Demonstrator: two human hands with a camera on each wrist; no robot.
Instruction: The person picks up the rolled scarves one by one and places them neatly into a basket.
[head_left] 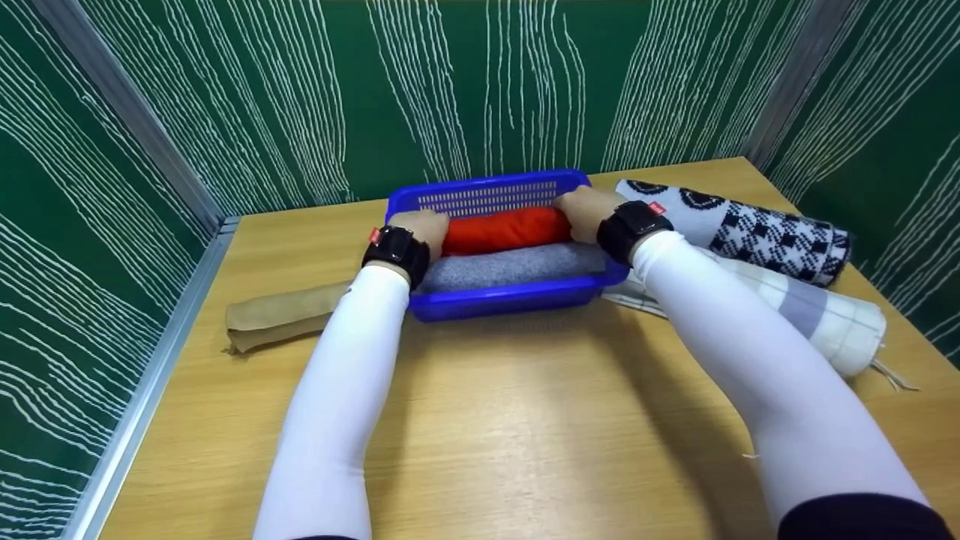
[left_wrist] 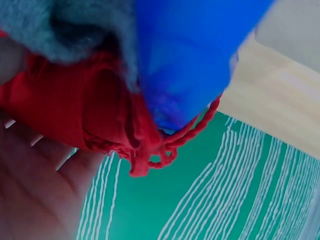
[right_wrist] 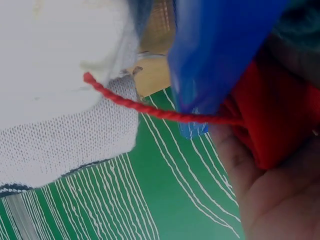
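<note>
1 blue basket (head_left: pixel 501 301), 5 rolled cloths: red (head_left: pixel 504 229), grey (head_left: pixel 510 267), tan (head_left: pixel 281 316), patterned (head_left: pixel 757 232), white (head_left: pixel 825 319).

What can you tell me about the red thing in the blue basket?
The red rolled cloth looks like a soft woven scarf, with twisted red fringe cords hanging at its ends. It lies lengthwise in the blue basket, behind a grey rolled cloth that it touches. The left hand and right hand each grip one end.

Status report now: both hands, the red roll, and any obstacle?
Left hand and right hand grip red roll ends. Roll inside blue basket, behind grey roll. No obstacle seen.
</note>
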